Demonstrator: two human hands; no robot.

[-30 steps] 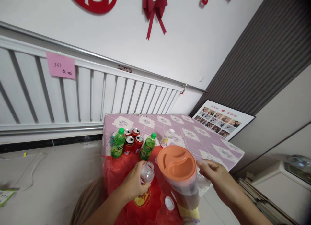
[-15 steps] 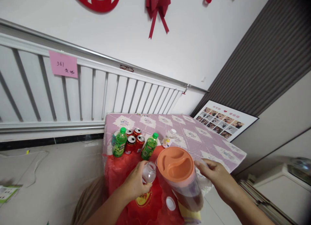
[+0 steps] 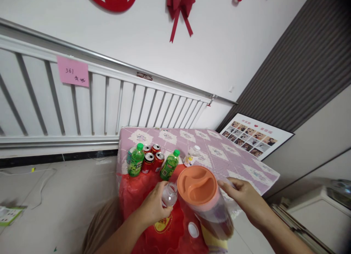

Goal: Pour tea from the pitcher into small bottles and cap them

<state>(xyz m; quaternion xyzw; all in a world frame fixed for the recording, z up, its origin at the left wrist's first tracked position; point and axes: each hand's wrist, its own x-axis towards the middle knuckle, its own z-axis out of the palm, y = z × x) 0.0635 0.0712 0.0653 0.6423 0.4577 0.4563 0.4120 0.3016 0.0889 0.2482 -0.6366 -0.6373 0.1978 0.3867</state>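
Note:
Wrapped round a small clear bottle point(image 3: 170, 195) with its mouth uncovered, my left hand point(image 3: 153, 206) holds it tilted over the red cloth point(image 3: 145, 232). My right hand point(image 3: 241, 193) grips the handle of a clear pitcher point(image 3: 212, 217) with an orange lid point(image 3: 197, 184) and brownish liquid inside. The pitcher leans toward the bottle, its lid close beside the bottle's mouth; whether they touch I cannot tell. No stream of liquid shows between them. A white cap point(image 3: 193, 230) lies on the red cloth below the pitcher.
Two green-capped drink bottles, one left point(image 3: 136, 160) and one right point(image 3: 170, 165), stand beside several red cans point(image 3: 148, 163). Behind the pitcher is a clear bottle with a white cap point(image 3: 192, 156). A yellow cloth point(image 3: 215, 243) lies at the table's near edge. A white radiator point(image 3: 109, 104) runs behind.
The pitcher's base has swung slightly right and up, so it tilts a little more. The bottle stays almost still in my left hand. The whole view has shifted slightly.

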